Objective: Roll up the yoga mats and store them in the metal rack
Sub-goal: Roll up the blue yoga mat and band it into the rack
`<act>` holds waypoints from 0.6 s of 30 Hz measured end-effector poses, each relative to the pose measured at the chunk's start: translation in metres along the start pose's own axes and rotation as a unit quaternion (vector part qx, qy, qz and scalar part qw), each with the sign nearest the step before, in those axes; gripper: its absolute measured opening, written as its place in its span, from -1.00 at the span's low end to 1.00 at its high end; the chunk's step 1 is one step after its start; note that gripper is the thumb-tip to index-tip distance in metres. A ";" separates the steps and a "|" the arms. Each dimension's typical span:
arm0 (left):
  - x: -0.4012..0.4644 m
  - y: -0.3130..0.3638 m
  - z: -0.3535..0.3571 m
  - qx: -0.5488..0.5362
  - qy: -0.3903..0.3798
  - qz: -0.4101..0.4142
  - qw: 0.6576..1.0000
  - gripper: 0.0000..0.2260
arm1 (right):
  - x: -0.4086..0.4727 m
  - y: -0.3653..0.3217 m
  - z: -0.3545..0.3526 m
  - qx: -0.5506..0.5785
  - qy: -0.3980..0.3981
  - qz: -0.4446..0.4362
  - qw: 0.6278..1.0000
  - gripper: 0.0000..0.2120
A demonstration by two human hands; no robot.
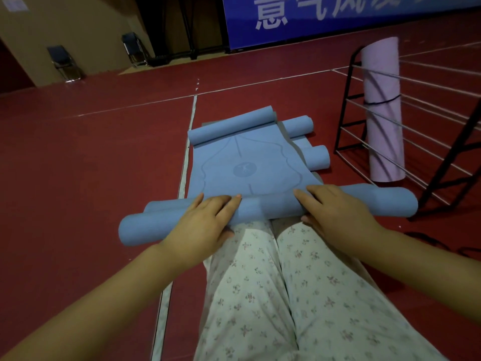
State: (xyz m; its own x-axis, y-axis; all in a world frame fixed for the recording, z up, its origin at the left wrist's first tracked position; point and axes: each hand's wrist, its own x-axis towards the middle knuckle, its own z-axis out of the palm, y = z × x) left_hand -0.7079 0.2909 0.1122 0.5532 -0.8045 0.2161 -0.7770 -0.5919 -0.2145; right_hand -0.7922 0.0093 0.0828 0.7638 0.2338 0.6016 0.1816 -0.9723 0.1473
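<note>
Across the red floor the blue mat stretches straight away from the person, its rolled part lying crosswise just before the knees; left hand and right hand press flat-fingered on that roll, equally near; rolling goes forward, I judge; metal rack stands right, holding a pink mat.

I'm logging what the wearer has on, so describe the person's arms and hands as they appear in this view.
Both forearms are bare up to the frame edge, with no sleeves in view. The left hand and right hand wear no gloves, and no rings, watch or bracelets show. Nails look short and unpainted. Below them, light trousers carry a small floral print.
</note>
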 end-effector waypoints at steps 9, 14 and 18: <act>0.010 -0.006 0.003 0.057 0.026 0.010 0.998 -0.29 | 0.011 0.005 0.003 -0.038 0.003 -0.038 0.999 -0.26; 0.015 -0.011 0.002 0.026 0.024 0.008 0.999 -0.21 | 0.024 0.010 0.008 -0.055 -0.005 -0.093 0.994 -0.24; 0.026 -0.003 -0.040 0.065 -0.020 0.014 0.998 -0.30 | 0.043 0.020 -0.007 -0.109 -0.014 -0.142 0.984 -0.37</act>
State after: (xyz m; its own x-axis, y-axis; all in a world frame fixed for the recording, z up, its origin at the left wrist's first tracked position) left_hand -0.7032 0.2739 0.1567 0.5454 -0.8208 0.1697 -0.7484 -0.5680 -0.3423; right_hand -0.7602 0.0001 0.1173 0.7188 0.4925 0.4907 0.2544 -0.8432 0.4736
